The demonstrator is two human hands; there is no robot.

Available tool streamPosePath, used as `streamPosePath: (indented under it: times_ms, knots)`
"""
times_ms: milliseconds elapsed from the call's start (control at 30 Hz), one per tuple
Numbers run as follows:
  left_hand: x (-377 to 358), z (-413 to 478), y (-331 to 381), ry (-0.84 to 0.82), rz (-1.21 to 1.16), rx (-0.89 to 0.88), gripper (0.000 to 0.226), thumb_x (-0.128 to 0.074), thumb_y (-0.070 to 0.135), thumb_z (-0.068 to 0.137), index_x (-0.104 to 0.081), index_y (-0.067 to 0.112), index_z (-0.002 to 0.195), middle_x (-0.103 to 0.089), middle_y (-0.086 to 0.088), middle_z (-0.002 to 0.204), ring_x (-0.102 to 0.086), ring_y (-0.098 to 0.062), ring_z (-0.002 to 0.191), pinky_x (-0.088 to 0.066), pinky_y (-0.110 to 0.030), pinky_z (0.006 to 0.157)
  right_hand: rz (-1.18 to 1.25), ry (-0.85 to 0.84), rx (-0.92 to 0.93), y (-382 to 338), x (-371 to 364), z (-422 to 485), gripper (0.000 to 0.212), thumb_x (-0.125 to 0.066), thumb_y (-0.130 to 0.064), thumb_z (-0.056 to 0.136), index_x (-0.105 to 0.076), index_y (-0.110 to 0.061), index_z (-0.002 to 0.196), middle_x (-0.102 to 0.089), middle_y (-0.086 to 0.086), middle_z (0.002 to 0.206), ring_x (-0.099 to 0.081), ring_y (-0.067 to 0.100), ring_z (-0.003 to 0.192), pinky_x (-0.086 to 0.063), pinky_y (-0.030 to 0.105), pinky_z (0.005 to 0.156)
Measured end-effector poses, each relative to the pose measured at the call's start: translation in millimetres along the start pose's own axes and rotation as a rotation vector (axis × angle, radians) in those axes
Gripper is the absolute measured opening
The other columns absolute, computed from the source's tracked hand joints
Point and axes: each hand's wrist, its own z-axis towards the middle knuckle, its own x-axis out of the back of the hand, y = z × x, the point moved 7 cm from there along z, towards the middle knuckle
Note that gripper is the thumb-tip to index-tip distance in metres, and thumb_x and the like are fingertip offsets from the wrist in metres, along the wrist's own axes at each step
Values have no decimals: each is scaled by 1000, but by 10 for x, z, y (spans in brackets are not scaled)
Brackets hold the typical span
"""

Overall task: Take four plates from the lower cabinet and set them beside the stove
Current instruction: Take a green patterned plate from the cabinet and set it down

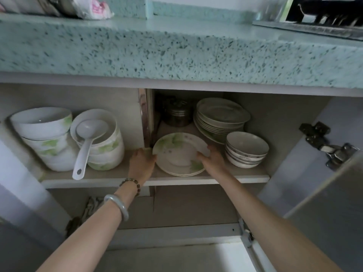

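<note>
Plates [177,154], small leaf-patterned stack, sit at front of cabinet shelf [117,173], just right of divider. Left hand [141,160] clasps stack's left rim, fingertips hidden; right hand [213,159] grips right rim, thumb over top plate (count in stack hard to read). Taller plate pile [220,114] behind, striped bowls [246,149] just beside right hand. Stove [324,18] up on counter, far right.

Home kitchen — speckled counter [176,50], stove [324,18], cabinet shelf [110,173] stacked with bowls [246,150] and plates [220,118]
</note>
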Motion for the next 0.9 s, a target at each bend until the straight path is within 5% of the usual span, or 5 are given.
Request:
streamPosePath:
  times_ms: [100,200,400,900]
  knots:
    - [-74,48,30,-7,58,-55,31,-46,24,99,-60,6,119,-62,-15,122,-54,-33,116,-41,-38,98,-1,-45,-34,36,-43,56,74,-63,-41,86,-31,-12,147,-38,11,148,-38,29,135,-33,39,111]
    - [-142,69,26,-41,27,-24,29,-46,25,99,-63,7,114,-67,-12,111,-61,-30,104,-41,-29,80,43,-56,-51,68,-58,76,72,-65,-42,81,-39,-16,143,-48,6,142,-49,26,126,-40,41,106]
    - [-212,101,10,-31,-68,3,26,-51,20,94,-65,8,113,-68,-8,106,-61,-24,95,-41,-26,73,95,-36,-63,55,-53,84,57,-65,-32,83,-48,-17,134,-60,6,128,-57,26,117,-45,41,101]
    - [-152,32,187,66,-348,-16,29,-55,10,93,-64,10,120,-65,-1,102,-60,-20,97,-43,-26,78,365,48,-138,-29,81,18,44,-64,-20,81,-59,-15,125,-66,6,116,-60,26,109,-44,28,87]
